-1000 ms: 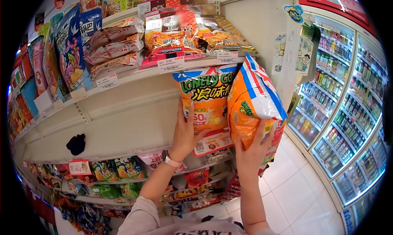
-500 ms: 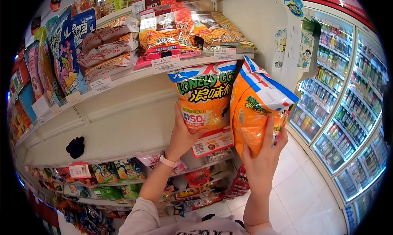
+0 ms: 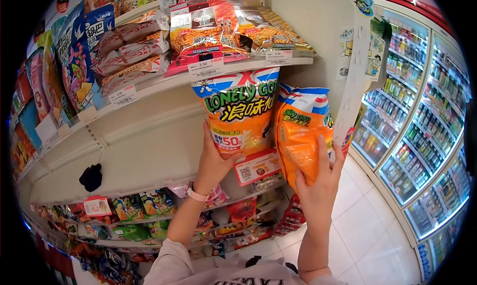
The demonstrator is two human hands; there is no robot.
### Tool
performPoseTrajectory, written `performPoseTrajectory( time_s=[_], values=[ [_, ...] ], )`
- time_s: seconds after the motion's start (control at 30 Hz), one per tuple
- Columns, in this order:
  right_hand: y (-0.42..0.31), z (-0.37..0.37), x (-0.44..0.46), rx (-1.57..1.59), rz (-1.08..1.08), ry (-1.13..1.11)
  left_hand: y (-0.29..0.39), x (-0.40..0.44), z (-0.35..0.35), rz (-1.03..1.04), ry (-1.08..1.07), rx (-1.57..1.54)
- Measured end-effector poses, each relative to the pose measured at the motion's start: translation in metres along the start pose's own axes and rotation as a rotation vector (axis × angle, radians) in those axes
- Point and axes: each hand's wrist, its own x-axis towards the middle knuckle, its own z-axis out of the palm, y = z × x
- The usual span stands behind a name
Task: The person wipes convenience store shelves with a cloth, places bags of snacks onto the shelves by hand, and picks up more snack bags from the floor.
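Note:
Two orange bags of Lonely God snacks are side by side at the right end of the middle shelf. My left hand (image 3: 216, 161) grips the lower left of the front-facing chip bag (image 3: 241, 116), thumb across its bottom edge. My right hand (image 3: 320, 173) is closed around the lower part of the second chip bag (image 3: 298, 136), which is turned partly sideways with its white and blue top upward. The two bags touch or nearly touch along their sides. A red and white price card (image 3: 258, 168) hangs from the shelf edge just below them.
Above, a shelf holds snack packets (image 3: 198, 31) and price tags (image 3: 206, 67). A small black object (image 3: 91, 177) hangs at the left by the middle shelf (image 3: 144, 146). Lower shelves carry more packets (image 3: 156, 204). Glass-door drink coolers (image 3: 397, 96) stand right, beyond the tiled floor (image 3: 362, 225).
The right-hand bag has moved left and turned more upright, showing more of its printed front. The left-hand bag has shifted slightly left and up with my left hand.

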Motion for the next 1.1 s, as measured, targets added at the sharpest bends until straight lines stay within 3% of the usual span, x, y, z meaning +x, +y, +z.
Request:
performPoseTrajectory(
  time_s=[0.5,0.9,1.1],
  values=[
    [-0.019,-0.026,0.023,-0.082,-0.032,0.019,-0.01,-0.001,-0.025,-0.075,-0.038,-0.135],
    [0.005,0.044,0.03,-0.115,-0.182,0.326,-0.013,-0.004,-0.026,-0.024,-0.032,-0.085],
    [-0.002,0.047,0.041,-0.192,-0.264,0.244,-0.015,-0.005,-0.026,-0.057,-0.048,-0.079]
  ],
)
